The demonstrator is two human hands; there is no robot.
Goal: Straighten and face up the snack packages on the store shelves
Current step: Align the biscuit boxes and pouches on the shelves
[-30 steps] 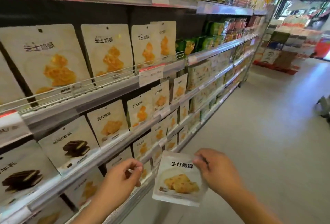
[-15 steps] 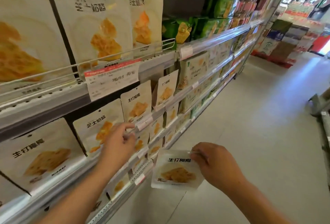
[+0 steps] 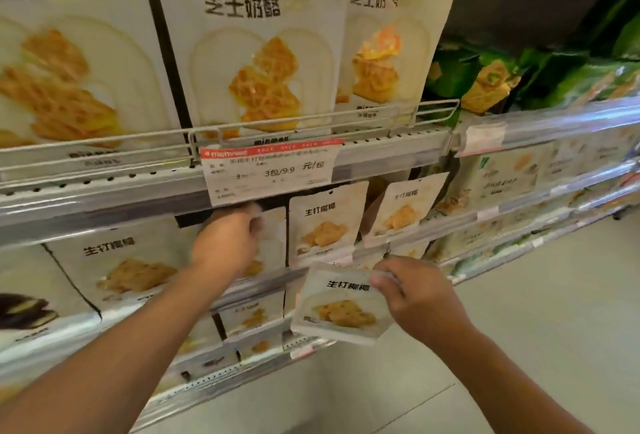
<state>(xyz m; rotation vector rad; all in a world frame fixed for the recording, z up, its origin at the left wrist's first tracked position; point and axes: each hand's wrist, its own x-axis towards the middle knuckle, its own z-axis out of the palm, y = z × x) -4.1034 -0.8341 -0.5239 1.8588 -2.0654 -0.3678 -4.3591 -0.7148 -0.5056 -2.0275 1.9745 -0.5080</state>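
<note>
- Here, the right hand point(image 3: 420, 298) pinches the top edge of a small white snack pack point(image 3: 341, 305), held in the air in front of the shelves.
- The left hand point(image 3: 227, 243) reaches to a pack on the shelf point(image 3: 273, 236), just under the price tag point(image 3: 268, 174); its fingers curl on the pack's top, but it is blurry.
- Big cheese snack bags point(image 3: 256, 49) stand on the shelf above, behind a wire rail point(image 3: 311, 125).

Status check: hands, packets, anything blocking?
Left hand on a shelf packet, under the price tag. Right hand pinching a loose packet off the shelf. Nothing blocking.
</note>
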